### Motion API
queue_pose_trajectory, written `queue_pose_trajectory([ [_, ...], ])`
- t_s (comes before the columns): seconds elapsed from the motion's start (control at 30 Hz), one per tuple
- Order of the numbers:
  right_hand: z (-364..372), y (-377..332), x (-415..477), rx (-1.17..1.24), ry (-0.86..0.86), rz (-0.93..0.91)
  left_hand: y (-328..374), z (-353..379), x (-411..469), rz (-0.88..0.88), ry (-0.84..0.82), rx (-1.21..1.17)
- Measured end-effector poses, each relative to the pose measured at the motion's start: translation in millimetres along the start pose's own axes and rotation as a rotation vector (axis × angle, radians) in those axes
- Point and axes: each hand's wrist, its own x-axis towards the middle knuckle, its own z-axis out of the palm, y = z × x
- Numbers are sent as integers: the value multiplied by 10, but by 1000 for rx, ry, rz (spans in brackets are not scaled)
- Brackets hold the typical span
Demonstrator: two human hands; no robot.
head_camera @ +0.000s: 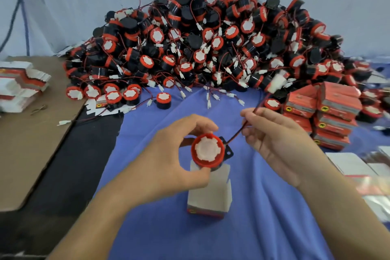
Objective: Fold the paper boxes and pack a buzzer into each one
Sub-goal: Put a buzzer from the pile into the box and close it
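Buzzer [207, 150] gripped by left hand [168, 160] above open box [209, 194]; right hand [280, 145] pinches wire [236, 136]; packed boxes [329, 116] stacked near cloth [263, 217] right edge; big pile [200, 44] unpacked; likely early.

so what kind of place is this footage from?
Probably a hand-packing bench in a small workshop or factory: a big loose heap of identical buzzers on the blue cloth, flat unfolded cartons stacked at left, packed red boxes stacked at right.
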Motion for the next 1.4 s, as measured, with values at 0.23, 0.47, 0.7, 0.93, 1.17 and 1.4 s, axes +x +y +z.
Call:
queue_pose_trajectory([
  [0.23, 85, 106, -422, -676, 61, -322, -60, 102, -221, -6, -162, 225],
  [0.47, 181, 356, -549, -1054, 37, -318, -192, 270, -318, 71, -269, 497],
  [0.7, 192, 590, -589, -1292, -20, -322, -382, 501, -533, 116, -329, 707],
  [0.93, 350, 623, -674, -1278, -6, -347, -553, 740, -742, 83, -143, 797],
  [1.17, 568, 819, -623, -1317, -16, -299, -622, 861, -776, 108, 17, 804],
  [1.4, 586, 1013, -693, -1240, -24, -298, -614, 911, -821, 141, 123, 683],
])
